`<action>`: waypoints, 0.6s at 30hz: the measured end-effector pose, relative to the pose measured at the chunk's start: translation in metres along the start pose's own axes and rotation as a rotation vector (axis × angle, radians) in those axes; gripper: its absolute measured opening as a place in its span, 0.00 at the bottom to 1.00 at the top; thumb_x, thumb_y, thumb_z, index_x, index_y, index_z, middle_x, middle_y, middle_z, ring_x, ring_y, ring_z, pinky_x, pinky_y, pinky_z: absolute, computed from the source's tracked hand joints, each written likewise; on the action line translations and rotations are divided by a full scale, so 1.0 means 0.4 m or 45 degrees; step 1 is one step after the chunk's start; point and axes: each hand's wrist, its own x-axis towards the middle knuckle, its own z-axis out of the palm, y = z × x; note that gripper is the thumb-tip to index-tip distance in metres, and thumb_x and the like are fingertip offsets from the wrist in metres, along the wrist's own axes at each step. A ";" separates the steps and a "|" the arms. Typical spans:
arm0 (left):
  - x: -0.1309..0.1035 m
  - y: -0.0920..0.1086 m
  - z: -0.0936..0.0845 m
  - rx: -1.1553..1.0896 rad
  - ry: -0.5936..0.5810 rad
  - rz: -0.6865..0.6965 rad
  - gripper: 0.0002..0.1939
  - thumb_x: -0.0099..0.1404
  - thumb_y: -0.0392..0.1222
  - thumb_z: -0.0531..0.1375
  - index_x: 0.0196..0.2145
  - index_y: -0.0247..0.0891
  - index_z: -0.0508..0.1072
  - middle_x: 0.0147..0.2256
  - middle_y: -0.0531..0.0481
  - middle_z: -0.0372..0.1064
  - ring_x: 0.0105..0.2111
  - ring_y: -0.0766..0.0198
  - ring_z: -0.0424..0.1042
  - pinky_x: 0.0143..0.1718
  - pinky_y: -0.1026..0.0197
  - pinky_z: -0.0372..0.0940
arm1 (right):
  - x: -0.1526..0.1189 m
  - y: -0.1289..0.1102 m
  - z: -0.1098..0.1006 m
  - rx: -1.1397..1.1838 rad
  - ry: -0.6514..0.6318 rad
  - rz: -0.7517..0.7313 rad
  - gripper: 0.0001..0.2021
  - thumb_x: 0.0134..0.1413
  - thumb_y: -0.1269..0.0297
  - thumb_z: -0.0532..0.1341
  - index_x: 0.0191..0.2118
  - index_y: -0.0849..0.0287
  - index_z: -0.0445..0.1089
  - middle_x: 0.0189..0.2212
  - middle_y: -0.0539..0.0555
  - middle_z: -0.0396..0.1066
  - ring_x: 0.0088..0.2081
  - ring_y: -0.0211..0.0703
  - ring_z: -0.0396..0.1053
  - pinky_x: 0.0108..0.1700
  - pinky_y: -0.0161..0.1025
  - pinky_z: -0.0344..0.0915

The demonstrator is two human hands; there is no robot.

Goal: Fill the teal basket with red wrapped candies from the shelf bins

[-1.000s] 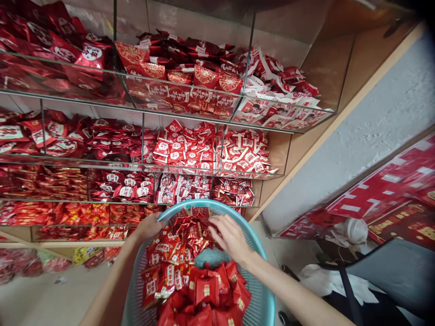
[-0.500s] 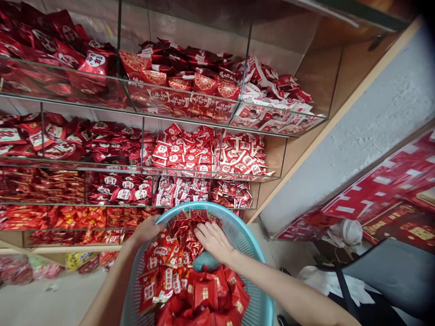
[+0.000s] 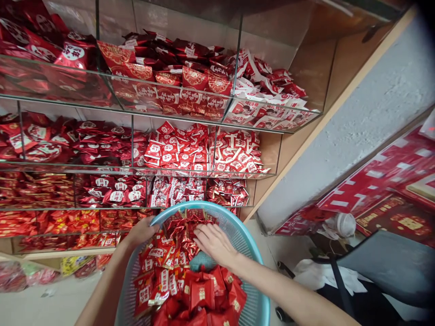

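A light-blue plastic basket holds many shiny red wrapped packets, some with white labels and some with gold characters. My left hand is closed around the basket's upper left rim. Inside the basket, my right hand reaches over from the right, its fingers together and bent down on small shiny red packets near the far side. The thumb and palm of that hand are hidden. A patch of the basket's bare floor shows just below it.
Ahead stands a wooden shelf unit with glass-fronted compartments full of red packets. A grey wall rises at the right. Below it are a red box, a white cup-like item and a black chair. Bagged goods lie under the shelves.
The view has shifted slightly, so shelves and basket sit a little further left. Both hands keep nearly the same places on and in the basket.
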 end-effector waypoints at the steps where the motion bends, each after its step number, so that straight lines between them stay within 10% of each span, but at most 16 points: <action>1: 0.001 0.000 0.000 -0.001 0.000 -0.001 0.07 0.49 0.41 0.49 0.23 0.36 0.62 0.19 0.54 0.58 0.21 0.66 0.60 0.23 0.67 0.52 | -0.001 0.022 -0.016 0.044 0.041 0.032 0.11 0.58 0.65 0.50 0.45 0.59 0.63 0.40 0.57 0.67 0.40 0.42 0.64 0.41 0.40 0.61; 5: 0.004 -0.001 0.002 0.034 0.027 -0.004 0.06 0.47 0.40 0.49 0.22 0.36 0.62 0.19 0.54 0.58 0.22 0.66 0.60 0.23 0.67 0.51 | -0.001 0.184 -0.070 0.127 0.121 0.310 0.11 0.59 0.68 0.48 0.45 0.59 0.63 0.40 0.57 0.66 0.43 0.42 0.62 0.44 0.40 0.59; 10: 0.007 -0.007 0.006 -0.018 0.032 -0.024 0.06 0.47 0.40 0.49 0.22 0.36 0.63 0.18 0.55 0.58 0.21 0.65 0.60 0.23 0.67 0.51 | -0.021 0.387 -0.072 -0.087 -0.209 0.523 0.12 0.58 0.69 0.47 0.41 0.58 0.66 0.37 0.56 0.64 0.39 0.43 0.61 0.42 0.38 0.58; 18: -0.004 0.010 0.000 -0.028 0.033 -0.068 0.06 0.46 0.40 0.50 0.23 0.36 0.64 0.19 0.55 0.58 0.22 0.66 0.60 0.23 0.67 0.51 | -0.038 0.430 -0.030 -0.099 -0.376 0.496 0.10 0.58 0.68 0.49 0.36 0.58 0.67 0.34 0.54 0.62 0.38 0.40 0.60 0.39 0.34 0.56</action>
